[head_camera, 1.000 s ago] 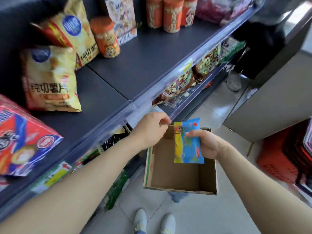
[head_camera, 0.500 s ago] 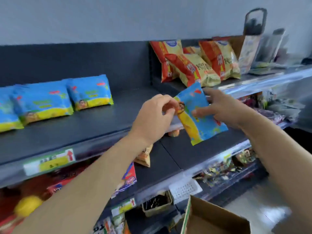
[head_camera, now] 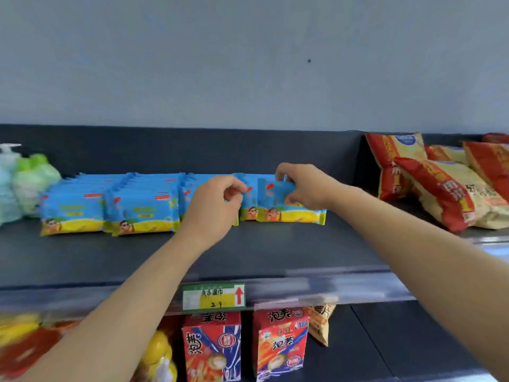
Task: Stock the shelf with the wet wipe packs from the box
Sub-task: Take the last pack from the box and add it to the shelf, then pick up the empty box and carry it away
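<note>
A blue and yellow wet wipe pack (head_camera: 292, 209) stands upright on the dark top shelf (head_camera: 248, 252), at the right end of a row of matching wet wipe packs (head_camera: 137, 208). My right hand (head_camera: 305, 186) grips this pack by its top edge from above. Curled just left of it, my left hand (head_camera: 212, 208) has its fingertips at the edge of the neighbouring pack; whether they pinch it is unclear. The box is out of view.
Red and yellow chip bags (head_camera: 440, 186) lie on the shelf to the right, and green and white bottles (head_camera: 24, 183) stand at the far left. A price tag (head_camera: 213, 296) sits on the shelf edge. Red snack boxes (head_camera: 279, 343) stand on the shelf below.
My view rose from the box and lower shelves to the top shelf. Both hands carried the pack up and left, and it now stands at the row's right end.
</note>
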A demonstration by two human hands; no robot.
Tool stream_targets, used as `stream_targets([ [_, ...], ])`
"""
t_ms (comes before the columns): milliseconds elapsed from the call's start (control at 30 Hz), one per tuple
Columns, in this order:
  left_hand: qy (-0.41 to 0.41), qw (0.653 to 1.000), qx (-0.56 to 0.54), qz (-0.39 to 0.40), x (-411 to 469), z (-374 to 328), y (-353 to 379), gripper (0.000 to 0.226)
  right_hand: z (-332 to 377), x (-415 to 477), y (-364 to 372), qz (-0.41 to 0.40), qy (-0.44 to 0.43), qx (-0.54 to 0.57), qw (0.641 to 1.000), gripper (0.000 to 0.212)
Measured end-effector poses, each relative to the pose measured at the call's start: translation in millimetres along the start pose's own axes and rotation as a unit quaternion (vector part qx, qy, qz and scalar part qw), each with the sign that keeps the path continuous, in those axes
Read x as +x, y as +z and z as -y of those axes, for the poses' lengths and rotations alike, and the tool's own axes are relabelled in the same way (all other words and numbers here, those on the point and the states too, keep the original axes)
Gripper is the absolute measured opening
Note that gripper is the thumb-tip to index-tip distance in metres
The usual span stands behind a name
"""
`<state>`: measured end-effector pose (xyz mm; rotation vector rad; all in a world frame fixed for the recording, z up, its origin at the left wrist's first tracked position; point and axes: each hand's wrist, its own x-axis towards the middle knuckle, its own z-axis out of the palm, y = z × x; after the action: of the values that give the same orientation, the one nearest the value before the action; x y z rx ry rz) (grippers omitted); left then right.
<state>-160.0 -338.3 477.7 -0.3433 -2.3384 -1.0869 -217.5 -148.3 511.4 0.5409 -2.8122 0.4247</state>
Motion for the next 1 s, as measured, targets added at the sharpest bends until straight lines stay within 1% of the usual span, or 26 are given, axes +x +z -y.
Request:
stream_targets([
  [133,-0.009,1.0,0.026,0.008,7,30,-11,0.017,0,33,30,0.042,-0.002,-0.042,0.998,0.043],
  [233,-0.016,0.999,0.035,0.023,12,44,-12,0.017,-6,50,42,0.052,0.015,-0.033,0.998,0.042],
  [300,-0.013,0.999,0.042,0.031,15,50,-9,0.017,-9,58,49,0.046,0.017,-0.023,0.999,0.041],
  [500,-0.002,0.998,0.034,0.058,23,57,1,0.017,-15,63,67,-0.043,0.011,-0.036,0.998,0.041],
  [633,0.02,0.997,0.029,0.071,25,53,11,0.018,-19,56,69,-0.077,0.021,-0.042,0.996,0.045],
  [700,0.035,0.996,0.019,0.08,25,47,20,0.018,-22,46,64,-0.118,0.026,-0.029,0.992,0.041],
  [833,0.082,0.991,-0.02,0.106,19,19,46,0.017,-32,4,49,-0.191,0.022,0.01,0.981,0.028],
  [1000,0.141,0.977,-0.05,0.153,-11,-29,87,0.017,-54,-74,30,-0.231,0.036,0.012,0.972,0.022],
])
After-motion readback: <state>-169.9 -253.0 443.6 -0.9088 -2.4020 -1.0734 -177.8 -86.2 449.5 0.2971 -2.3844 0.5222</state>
